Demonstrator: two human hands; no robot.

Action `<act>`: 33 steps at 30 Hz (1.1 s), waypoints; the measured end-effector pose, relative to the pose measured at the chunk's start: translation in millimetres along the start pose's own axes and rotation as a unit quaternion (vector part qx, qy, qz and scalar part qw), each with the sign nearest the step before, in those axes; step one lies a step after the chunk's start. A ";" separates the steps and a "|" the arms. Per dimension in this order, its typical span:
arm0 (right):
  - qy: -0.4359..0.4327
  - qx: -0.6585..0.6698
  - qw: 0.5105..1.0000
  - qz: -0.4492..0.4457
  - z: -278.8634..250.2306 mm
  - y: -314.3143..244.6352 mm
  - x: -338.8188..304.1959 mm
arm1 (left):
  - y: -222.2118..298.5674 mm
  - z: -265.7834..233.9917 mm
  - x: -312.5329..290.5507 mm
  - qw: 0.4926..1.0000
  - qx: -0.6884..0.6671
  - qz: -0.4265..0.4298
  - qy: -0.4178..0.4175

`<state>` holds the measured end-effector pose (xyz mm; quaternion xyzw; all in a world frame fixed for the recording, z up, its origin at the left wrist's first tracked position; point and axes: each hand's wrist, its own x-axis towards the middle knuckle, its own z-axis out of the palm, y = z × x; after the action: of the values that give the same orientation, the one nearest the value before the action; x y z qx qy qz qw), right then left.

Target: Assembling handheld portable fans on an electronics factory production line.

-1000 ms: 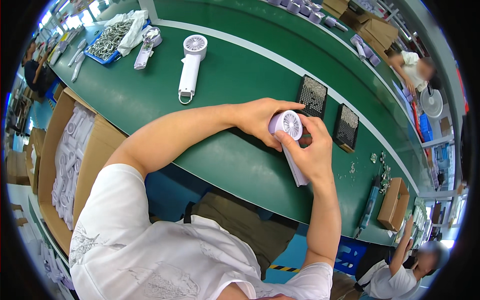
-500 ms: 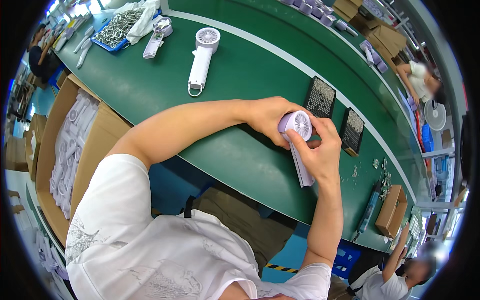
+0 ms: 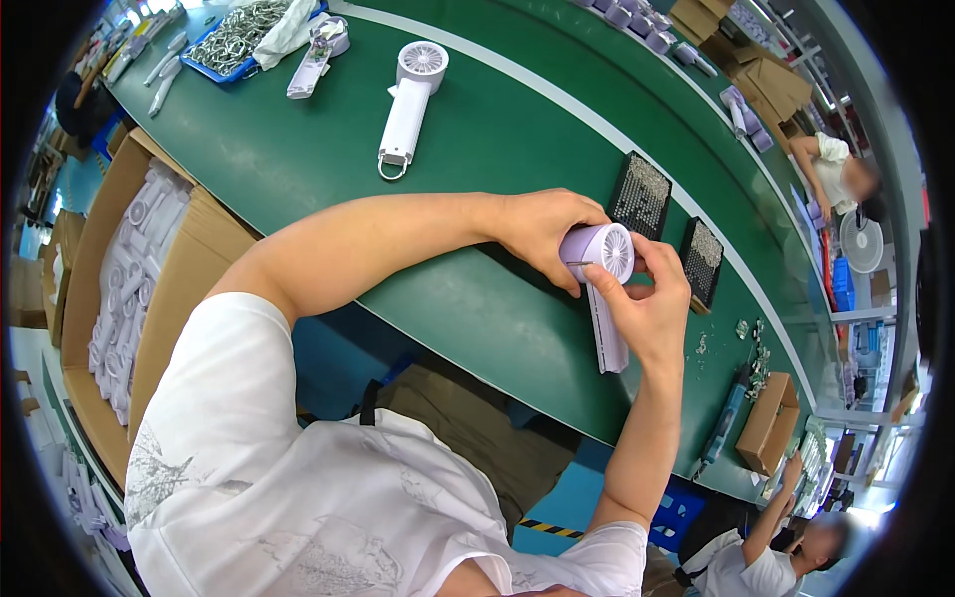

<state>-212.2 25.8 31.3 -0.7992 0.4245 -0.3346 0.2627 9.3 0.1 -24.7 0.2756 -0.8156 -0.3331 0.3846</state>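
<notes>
Between my two hands is a pale purple handheld fan (image 3: 589, 249), its round slotted head facing up and right and its handle pointing down toward the table's near edge. My left hand (image 3: 549, 234) grips the head from the left. With thumb and fingers, my right hand (image 3: 652, 298) holds the head's right side near the rim. A thin dark line shows on the head by my right thumb; I cannot make out what it is. Farther left on the green table (image 3: 477, 129) lies a white handheld fan (image 3: 410, 104) with a metal loop at its handle end.
Two black trays of small metal parts (image 3: 640, 194) (image 3: 702, 264) lie beyond my right hand. A blue tray of metal rings (image 3: 234, 45) and an opened fan (image 3: 316, 62) are far left. A carton of white parts (image 3: 139, 289) stands left; an electric screwdriver (image 3: 724, 423) and small box (image 3: 768, 423) lie right.
The fan in my hands has turned slightly, and its head now faces more to the right. My right thumb has shifted along the head. The whole view has moved a little.
</notes>
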 end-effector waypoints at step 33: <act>0.013 -0.069 0.996 -0.057 -9.5 -6.6 -3.5 | -5.5 3.6 0.6 1.000 0.020 0.021 -0.002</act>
<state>-217.5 30.8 40.9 -0.8341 0.4039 -0.3288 0.1817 7.2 -2.6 -30.4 0.2654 -0.8282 -0.3092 0.3847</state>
